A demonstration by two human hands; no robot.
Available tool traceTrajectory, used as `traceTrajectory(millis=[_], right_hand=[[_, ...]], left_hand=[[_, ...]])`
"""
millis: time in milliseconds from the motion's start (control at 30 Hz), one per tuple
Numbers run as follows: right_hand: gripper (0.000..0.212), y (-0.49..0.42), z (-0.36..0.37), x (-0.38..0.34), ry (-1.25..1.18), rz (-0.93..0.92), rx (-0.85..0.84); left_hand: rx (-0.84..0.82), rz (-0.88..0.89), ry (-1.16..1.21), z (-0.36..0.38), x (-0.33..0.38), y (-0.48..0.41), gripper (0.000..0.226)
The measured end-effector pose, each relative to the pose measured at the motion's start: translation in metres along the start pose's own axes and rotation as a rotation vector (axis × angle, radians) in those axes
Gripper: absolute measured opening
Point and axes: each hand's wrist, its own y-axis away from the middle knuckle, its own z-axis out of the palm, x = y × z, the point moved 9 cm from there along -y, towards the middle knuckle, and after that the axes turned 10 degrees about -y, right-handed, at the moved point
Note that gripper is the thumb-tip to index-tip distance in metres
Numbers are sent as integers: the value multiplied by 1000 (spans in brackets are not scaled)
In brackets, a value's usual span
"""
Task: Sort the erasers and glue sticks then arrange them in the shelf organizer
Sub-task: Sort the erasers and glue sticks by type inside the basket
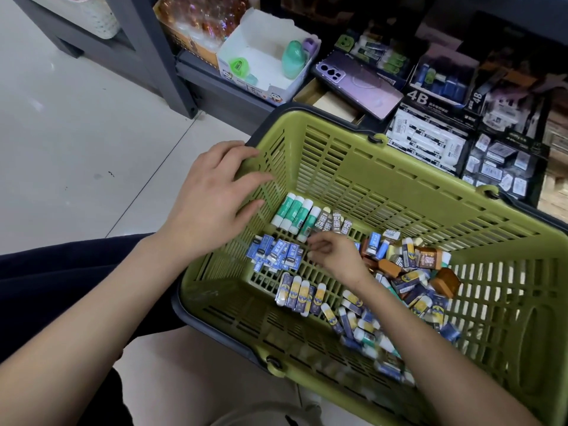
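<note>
A green plastic basket (384,167) holds the stock. Green-and-white glue sticks (295,215) lie in a row at its far left, with grey 2B erasers (335,222) beside them. Blue erasers (275,253) sit in a group below, and yellow-and-navy erasers (299,293) are lined up nearer me. A mixed heap of erasers (412,278) fills the right side. My left hand (212,204) rests with spread fingers on the basket's left wall. My right hand (335,255) is inside the basket with curled fingers beside the 2B erasers; what it holds is hidden.
The shelf organizer (436,133) behind the basket holds boxes of 4B erasers and other stationery. A purple phone (359,84) lies on it. A white box (267,56) with green sharpeners stands to the left. Grey shelf posts (159,56) rise from the pale tiled floor.
</note>
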Motion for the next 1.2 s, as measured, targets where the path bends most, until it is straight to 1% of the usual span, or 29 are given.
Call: traceTrajectory(millis=[67,167,200,267,300,367,433,500,533,600,667,800,867,900,967,1000,1067,1100,1133,1200], right_hand=[[26,14,-13,31,152,111,-54],[32,39,-7,71,546,238,-188],[35,44,-3,76,681,238,-189],[39,46,4,76,898,177,-156],[39,46,8,74,960,143,-146],[36,46,15,73,1006,113,-144],[28,48,15,76,955,131,-140],[24,51,5,80,811,200,-88],[24,51,-4,81,688,242,-43],[23,50,-17,81,356,290,43],[23,47,-15,78,89,330,55],[28,46,12,75,-106,427,-31],[26,44,0,73,-101,388,-9],[24,44,-16,69,1,323,21],[17,51,-51,62,346,182,52],[17,58,-63,62,510,142,47],[33,68,-75,64,784,81,27],[39,71,-75,66,879,50,-2],[42,72,-71,68,943,22,-35],[37,72,-64,69,992,-17,-66]], left_hand=[[31,4,-31,-4,5,-1,32],[78,56,2,-7,30,-4,27],[79,91,17,-6,42,-4,27],[74,130,17,-4,57,-2,25],[74,119,2,-4,57,0,26],[68,69,-31,-5,47,2,29],[39,55,-39,-3,40,4,32],[1,90,-23,3,45,6,33],[-23,106,-8,7,50,7,33],[-76,117,42,17,63,12,35],[-135,135,97,27,75,16,36],[-219,208,88,43,90,23,34],[-290,196,113,53,88,22,33],[-340,174,148,59,87,21,32],[-419,119,246,75,88,17,33],[-461,97,294,86,92,13,33],[-566,104,332,109,108,5,34],[-624,123,339,121,119,2,34],[-684,139,355,134,129,0,34],[-788,126,428,160,148,-1,33]])
